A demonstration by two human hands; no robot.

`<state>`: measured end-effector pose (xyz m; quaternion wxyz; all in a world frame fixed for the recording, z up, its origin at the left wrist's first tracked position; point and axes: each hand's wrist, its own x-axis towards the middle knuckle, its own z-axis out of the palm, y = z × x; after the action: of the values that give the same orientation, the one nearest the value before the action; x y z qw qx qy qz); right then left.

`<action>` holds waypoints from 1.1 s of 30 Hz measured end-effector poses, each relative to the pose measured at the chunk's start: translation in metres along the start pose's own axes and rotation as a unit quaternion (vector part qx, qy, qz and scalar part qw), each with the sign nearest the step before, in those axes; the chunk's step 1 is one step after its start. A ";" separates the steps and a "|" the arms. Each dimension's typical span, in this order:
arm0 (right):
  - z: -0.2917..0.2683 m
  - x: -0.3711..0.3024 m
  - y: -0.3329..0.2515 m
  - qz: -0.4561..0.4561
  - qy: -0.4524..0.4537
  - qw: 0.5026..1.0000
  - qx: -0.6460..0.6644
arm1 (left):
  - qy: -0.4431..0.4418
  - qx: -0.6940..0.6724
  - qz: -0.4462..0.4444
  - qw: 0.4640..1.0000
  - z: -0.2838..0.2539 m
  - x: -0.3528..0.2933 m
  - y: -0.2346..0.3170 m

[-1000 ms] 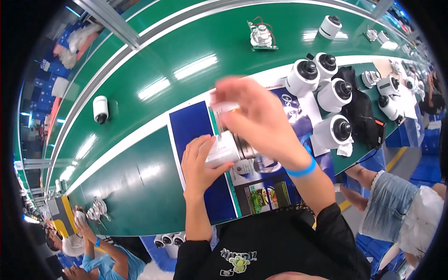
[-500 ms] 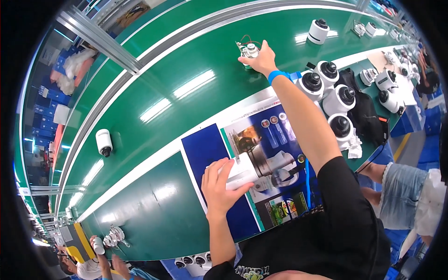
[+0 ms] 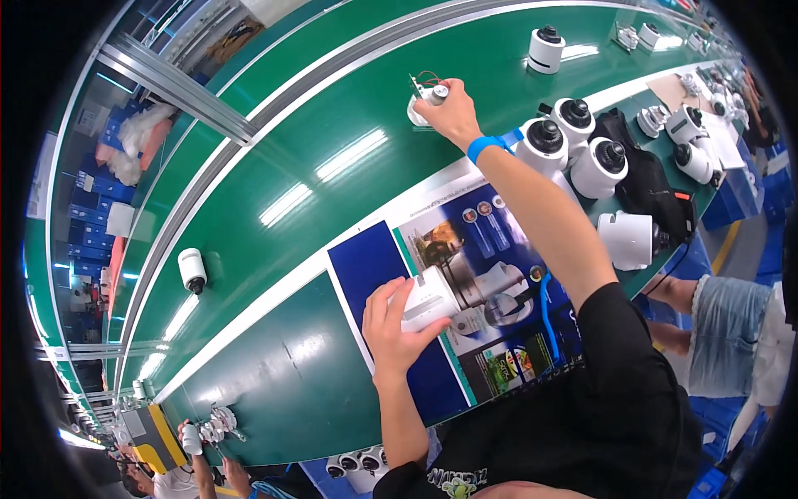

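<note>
My left hand is closed around a white cylindrical housing lying on a printed sheet on the near table. My right arm reaches out over the green belt. There my right hand grips a small assembly with a white base, a silver round part and thin red wires. Its fingers cover part of that piece. Beside my right forearm stand several white cameras with black lens ends up. One more white camera lies on its side near the table's right edge.
A white camera rests on the belt at left, another at far right. A metal frame post rises beyond the belt. Lower left, a co-worker's hands hold a white cylinder. Another person stands at right, close to the table.
My right hand, with the small assembly, has shifted slightly left and the assembly has tilted. The nearest camera at right, upright before, now lies on its side. The view has shifted a little.
</note>
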<state>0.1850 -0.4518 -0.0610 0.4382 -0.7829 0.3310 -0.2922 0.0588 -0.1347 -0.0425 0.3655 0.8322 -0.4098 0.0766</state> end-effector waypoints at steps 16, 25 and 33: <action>-0.097 -0.182 0.041 -0.176 -0.140 0.974 0.039 | -0.035 -0.022 0.006 0.999 -0.003 -0.004 -0.012; -0.360 -0.375 0.133 0.197 0.165 0.918 0.301 | -0.057 0.036 -0.067 0.995 -0.033 -0.011 -0.016; -0.333 -0.409 0.498 0.621 0.270 0.721 0.150 | -0.119 0.018 -0.081 0.989 -0.009 0.014 -0.044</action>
<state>-0.4444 -0.4965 -0.4195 0.5253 -0.2138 0.7990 -0.2001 0.1015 -0.1203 -0.0542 0.3039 0.8725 -0.3801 -0.0450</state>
